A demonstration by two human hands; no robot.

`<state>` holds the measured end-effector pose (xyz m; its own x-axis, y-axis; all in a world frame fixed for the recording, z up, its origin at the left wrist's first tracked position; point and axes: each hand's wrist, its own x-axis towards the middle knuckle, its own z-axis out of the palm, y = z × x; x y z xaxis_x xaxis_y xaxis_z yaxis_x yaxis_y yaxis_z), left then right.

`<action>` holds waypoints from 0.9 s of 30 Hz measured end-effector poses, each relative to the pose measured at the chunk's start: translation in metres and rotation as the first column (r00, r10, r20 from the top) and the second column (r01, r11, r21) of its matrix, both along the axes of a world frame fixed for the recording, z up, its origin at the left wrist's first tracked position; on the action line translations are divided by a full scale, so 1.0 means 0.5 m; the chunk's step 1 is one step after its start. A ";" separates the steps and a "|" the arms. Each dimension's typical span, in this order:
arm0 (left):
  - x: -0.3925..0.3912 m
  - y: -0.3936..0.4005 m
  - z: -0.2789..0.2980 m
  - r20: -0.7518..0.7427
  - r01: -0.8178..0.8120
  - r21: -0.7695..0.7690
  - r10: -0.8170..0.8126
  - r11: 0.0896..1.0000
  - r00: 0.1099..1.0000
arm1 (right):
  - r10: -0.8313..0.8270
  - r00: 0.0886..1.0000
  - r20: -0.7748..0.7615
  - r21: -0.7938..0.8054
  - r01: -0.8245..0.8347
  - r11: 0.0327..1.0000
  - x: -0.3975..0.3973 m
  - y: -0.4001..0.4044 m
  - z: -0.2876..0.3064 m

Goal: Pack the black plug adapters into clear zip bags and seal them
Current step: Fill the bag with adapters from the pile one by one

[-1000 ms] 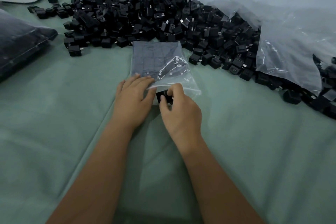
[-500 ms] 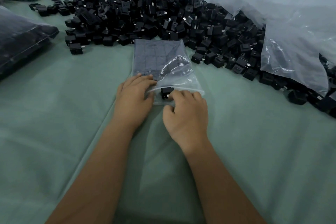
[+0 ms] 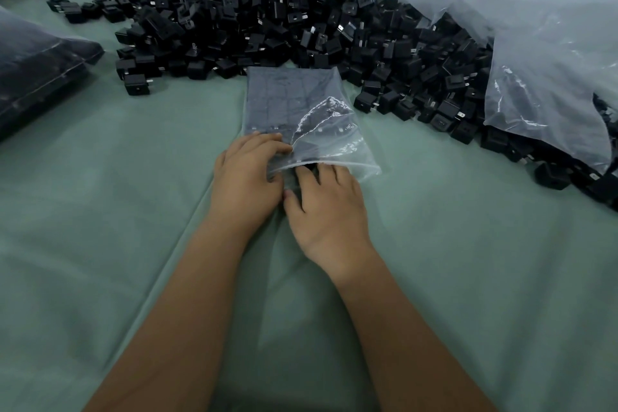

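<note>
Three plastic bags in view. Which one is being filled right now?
The small zip bag at centre, mouth under both hands. The dark full bag lies far left; the big loose bag lies right, untouched.
</note>
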<state>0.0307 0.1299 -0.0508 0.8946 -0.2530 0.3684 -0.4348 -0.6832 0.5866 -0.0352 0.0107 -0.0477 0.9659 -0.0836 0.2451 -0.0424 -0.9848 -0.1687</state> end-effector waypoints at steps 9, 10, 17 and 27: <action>-0.005 0.002 0.003 0.008 0.000 -0.059 0.000 0.998 1.000 | -0.003 0.999 -0.049 0.024 0.005 1.000 0.010 0.000 0.004; -0.006 0.002 0.003 0.011 0.004 -0.061 -0.003 0.998 1.000 | -0.007 0.998 -0.060 0.021 0.009 1.000 0.015 -0.001 0.004; -0.007 0.002 0.004 0.008 0.011 -0.074 -0.010 0.997 1.000 | -0.010 0.993 -0.114 0.106 0.022 0.994 0.045 -0.008 0.007; -0.009 0.003 0.009 -0.007 0.000 0.035 0.000 0.999 1.000 | 0.020 0.999 -0.042 0.142 -0.014 0.990 0.059 -0.016 -0.004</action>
